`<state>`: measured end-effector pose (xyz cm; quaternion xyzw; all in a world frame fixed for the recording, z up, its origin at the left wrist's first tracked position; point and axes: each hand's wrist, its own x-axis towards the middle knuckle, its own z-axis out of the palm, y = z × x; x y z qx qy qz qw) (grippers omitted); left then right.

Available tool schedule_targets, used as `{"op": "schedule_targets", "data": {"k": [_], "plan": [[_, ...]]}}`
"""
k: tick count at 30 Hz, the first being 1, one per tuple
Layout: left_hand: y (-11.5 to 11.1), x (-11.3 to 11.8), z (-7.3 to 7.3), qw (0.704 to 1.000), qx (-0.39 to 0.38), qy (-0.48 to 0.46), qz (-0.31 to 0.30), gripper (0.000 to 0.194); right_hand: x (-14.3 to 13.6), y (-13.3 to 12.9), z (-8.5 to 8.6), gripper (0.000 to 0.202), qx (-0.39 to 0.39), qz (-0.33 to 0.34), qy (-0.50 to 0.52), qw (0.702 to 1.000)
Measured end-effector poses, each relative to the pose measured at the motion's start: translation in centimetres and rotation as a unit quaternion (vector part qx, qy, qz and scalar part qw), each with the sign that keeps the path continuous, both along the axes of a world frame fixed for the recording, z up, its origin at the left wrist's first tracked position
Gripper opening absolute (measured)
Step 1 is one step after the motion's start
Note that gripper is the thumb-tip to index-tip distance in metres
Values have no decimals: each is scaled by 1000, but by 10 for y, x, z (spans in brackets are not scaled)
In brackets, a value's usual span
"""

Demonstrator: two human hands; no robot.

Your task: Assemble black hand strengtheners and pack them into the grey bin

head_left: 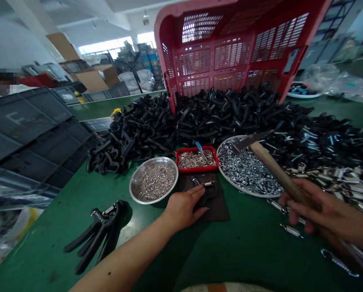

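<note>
Centre: the part (211,193), judged stiff, was steadied at its edge by the left grip (183,207), thumb and fingers apart. Right: the hammer (269,164), judged head-heavy, was clamped mid-handle by the right grip (330,211).

The bowl (134,189) is at left of the tray (211,168), the plate (251,192) at right, the basket (212,73) behind them

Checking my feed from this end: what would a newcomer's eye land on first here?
Probably the big red crate tipped open at the back, with a heap of black plastic parts at its mouth. Next, the hammer in the right hand, raised beside the round tray of small metal pieces.
</note>
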<state>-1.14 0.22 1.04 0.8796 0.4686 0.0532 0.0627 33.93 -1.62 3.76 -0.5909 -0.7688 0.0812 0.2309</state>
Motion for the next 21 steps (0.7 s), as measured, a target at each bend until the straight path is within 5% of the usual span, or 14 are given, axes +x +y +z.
{"op": "schedule_targets", "data": {"k": [3,8,15,21], "plan": [[-5,7,0,999,-11,16,30,51,-21,-23,-11,49,-78,29,18,996],[-6,12,0,998,-11,45,47,51,-33,-23,-27,48,-11,30,-141,989],[-3,3,-2,999,3,34,25,54,-46,-24,-5,50,45,-20,-109,993],[-1,-2,-3,999,-1,34,11,54,-42,-26,-5,41,4,45,-152,987]]}}
